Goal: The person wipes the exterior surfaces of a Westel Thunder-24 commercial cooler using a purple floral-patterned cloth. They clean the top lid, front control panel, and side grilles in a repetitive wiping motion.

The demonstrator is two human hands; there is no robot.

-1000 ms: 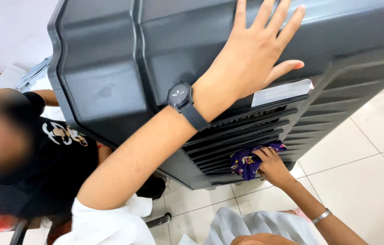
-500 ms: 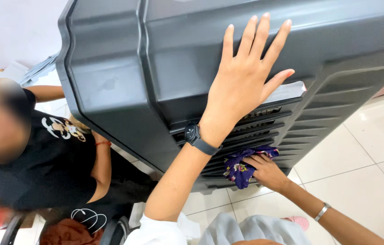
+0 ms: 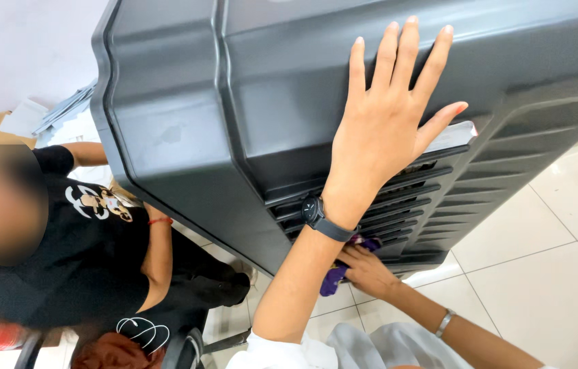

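Grey plastic casing lies tilted under the left hand, spread flat on it, while below, the right hand grips a purple cloth against its vents.

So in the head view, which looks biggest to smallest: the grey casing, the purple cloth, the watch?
1. grey casing, biggest by far
2. purple cloth, partly hidden by the right hand
3. watch on the left hand; close to the cloth, so unsure
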